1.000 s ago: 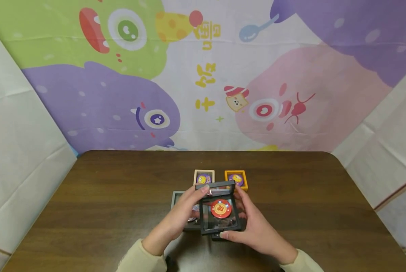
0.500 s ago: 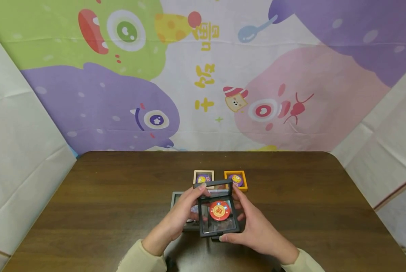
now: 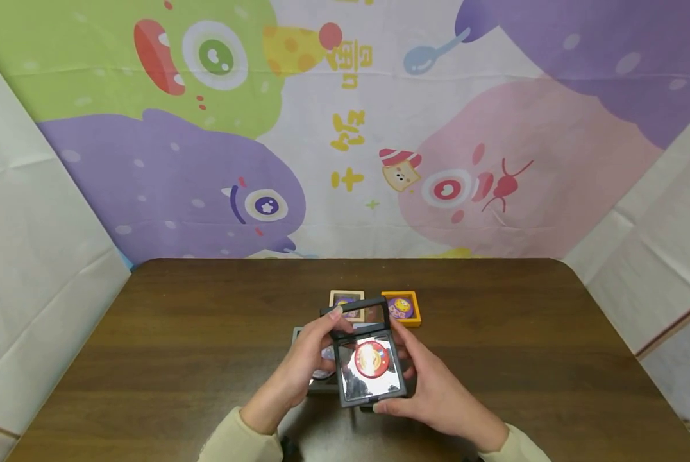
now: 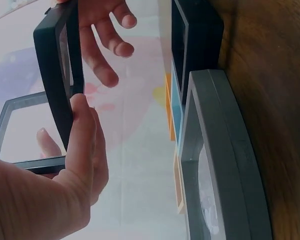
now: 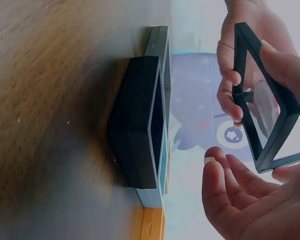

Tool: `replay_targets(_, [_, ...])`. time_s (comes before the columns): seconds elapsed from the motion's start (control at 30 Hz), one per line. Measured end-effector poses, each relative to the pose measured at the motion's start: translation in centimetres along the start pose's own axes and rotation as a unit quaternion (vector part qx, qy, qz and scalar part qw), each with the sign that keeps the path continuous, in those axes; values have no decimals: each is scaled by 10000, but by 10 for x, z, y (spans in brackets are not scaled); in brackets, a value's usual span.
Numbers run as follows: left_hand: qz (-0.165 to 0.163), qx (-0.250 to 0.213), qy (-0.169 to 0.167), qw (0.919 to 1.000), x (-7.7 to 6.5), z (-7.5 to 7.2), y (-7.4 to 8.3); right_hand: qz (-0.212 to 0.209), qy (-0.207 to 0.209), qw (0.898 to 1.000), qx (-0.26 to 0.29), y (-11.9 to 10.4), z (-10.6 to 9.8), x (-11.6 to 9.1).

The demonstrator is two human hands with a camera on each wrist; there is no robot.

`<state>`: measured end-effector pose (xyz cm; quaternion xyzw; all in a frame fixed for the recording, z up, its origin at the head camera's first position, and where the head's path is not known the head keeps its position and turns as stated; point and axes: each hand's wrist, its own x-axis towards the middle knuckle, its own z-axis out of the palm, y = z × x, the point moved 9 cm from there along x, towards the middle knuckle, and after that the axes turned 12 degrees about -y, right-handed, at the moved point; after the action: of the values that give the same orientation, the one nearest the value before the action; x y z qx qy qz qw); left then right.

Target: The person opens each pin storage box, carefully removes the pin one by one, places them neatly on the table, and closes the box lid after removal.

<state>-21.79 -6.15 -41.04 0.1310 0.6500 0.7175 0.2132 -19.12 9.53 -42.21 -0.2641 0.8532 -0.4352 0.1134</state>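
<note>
black hinged case (image 3: 361, 334) is held above the worktop (image 3: 195, 353), toward its near side, clear of the frames below it. condition: unfolded, far half raised at an angle to the near half. a red round badge (image 3: 371, 359) sits within the clear window of the near half, bright glare across it.

left hand (image 3: 300, 360): grip pinches the far half at its left side, thumb on the face. right hand (image 3: 431, 380): grip holds the near half, thumb at the near edge; several fingers extend away from the case.

on the worktop: cream frame (image 3: 347, 292) at far left and orange frame (image 3: 418, 310) at far right, apart, each containing a purple badge. a grey frame (image 4: 230, 150) lies near left, partly hidden by the left hand. to its right, a second black frame (image 5: 135, 125); contact between them cannot be determined. light-blue frame (image 5: 151, 198) is just beyond the latter.
</note>
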Motion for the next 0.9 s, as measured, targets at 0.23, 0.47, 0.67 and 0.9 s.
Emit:
replay_targets(0.23, [28,180,97,9998,2,-3,-2,-404,447,9974,-394,-8,-11,-2])
replay_targets(0.47, [-182,114,341,9992,4,-4,-15,-546,866,9934,-527,-14,-21,-5])
replay_targets(0.67, [-181,30,215,9996,5,7,-20,-1230,967,9771,-1443,-30,-13,-9])
replay_targets(0.9, [-226,39,107,9997,2,13,-19,-1372,971,9609,-2201,-33,-7,-9])
